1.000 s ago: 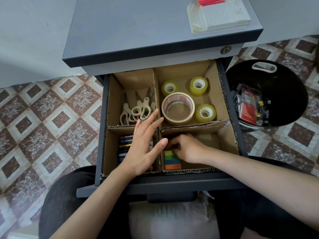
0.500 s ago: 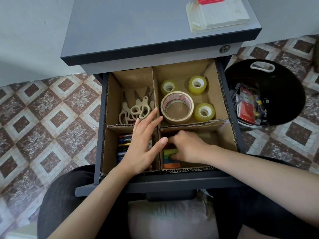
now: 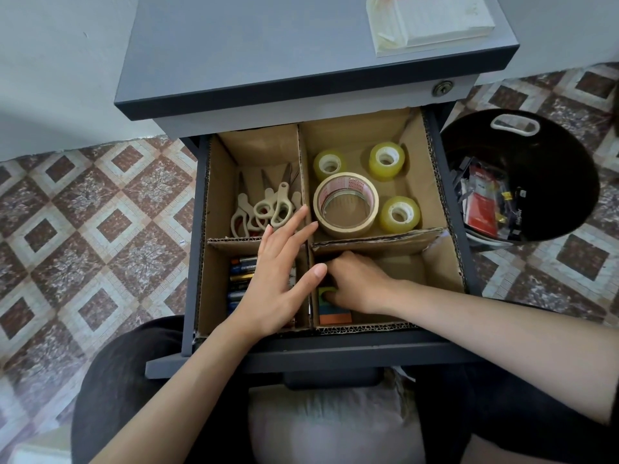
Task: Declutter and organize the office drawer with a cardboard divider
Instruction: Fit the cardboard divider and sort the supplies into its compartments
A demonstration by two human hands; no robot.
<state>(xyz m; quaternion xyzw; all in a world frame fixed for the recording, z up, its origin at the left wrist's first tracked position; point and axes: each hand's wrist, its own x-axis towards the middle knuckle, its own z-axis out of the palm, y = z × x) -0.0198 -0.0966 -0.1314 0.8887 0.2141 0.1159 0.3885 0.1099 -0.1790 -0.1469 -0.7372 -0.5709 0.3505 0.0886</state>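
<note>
The open drawer (image 3: 335,354) holds a cardboard divider (image 3: 432,182) with four compartments. Several scissors (image 3: 264,209) lie back left; a wide tape roll (image 3: 346,204) and three small clear rolls (image 3: 400,214) sit back right. Batteries (image 3: 242,272) fill the front left, partly hidden under my left hand (image 3: 278,279), which lies flat with straight fingers over the centre wall. In the front right compartment my right hand (image 3: 356,283) curls down onto a stack of coloured sticky notes (image 3: 335,317), fingers on its top end.
A black bin (image 3: 549,155) with discarded stationery stands on the tiled floor to the drawer's right. A white notepad (image 3: 432,21) lies on the grey cabinet top (image 3: 268,45). My lap in dark clothing sits just below the drawer front.
My right hand has crept further over the sticky notes, covering more of the stack. My left hand stays spread over the divider's centre wall.
</note>
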